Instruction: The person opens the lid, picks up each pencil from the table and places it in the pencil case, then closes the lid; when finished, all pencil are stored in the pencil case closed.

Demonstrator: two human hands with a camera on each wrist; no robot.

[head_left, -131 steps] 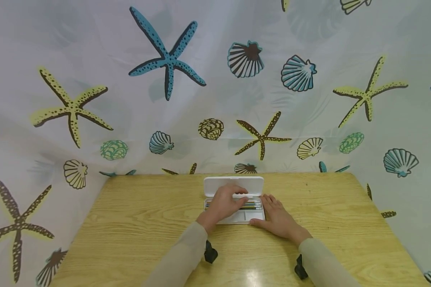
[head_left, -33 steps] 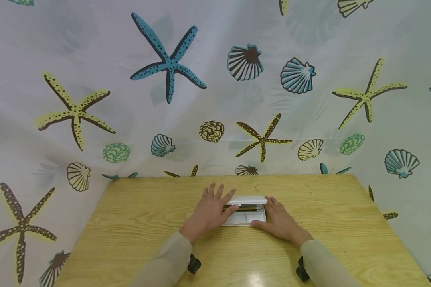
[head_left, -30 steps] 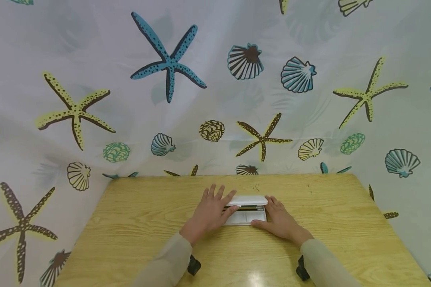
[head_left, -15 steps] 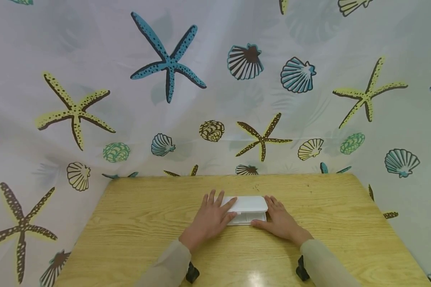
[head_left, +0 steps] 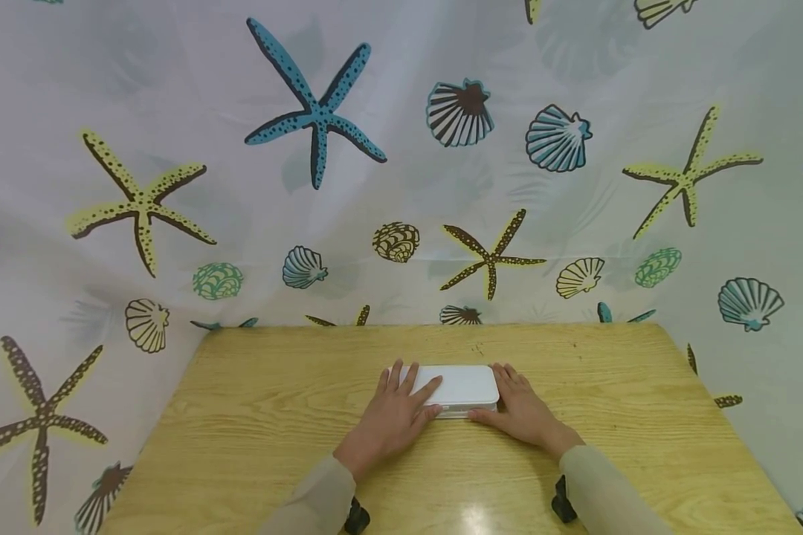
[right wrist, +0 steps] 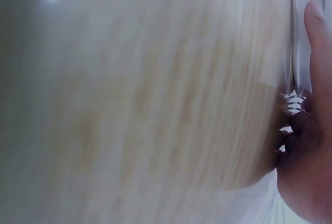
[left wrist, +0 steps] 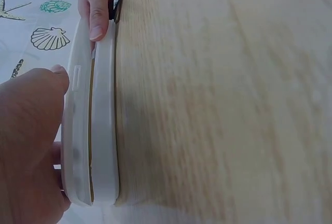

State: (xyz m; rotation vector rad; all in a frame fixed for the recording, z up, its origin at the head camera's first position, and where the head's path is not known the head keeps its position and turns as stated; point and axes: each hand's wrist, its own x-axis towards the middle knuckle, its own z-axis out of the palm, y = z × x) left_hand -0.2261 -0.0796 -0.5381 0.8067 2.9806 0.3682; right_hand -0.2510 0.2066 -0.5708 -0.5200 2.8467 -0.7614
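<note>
A white pencil case (head_left: pixel 465 410) lies on the wooden table, its lid (head_left: pixel 465 381) lowered almost onto the base. A thin slit between lid and base still shows along the front in the left wrist view. My left hand (head_left: pixel 389 417) rests on the left part of the lid with fingers spread and straight, the thumb near the front edge. At the right end my right hand (head_left: pixel 523 410) holds the case, thumb against the front wall and fingers along the far side. The pencils inside are hidden by the lid.
The wooden table (head_left: pixel 268 401) reaches back to a white curtain (head_left: pixel 348 215) printed with starfish and shells, which also hangs along both sides. Dark wrist devices (head_left: pixel 562 501) sit under both forearms.
Earlier the lid stood raised with pencils showing and my left hand over them. The left hand has since swung the lid forward and down. The right hand has stayed at the right end.
</note>
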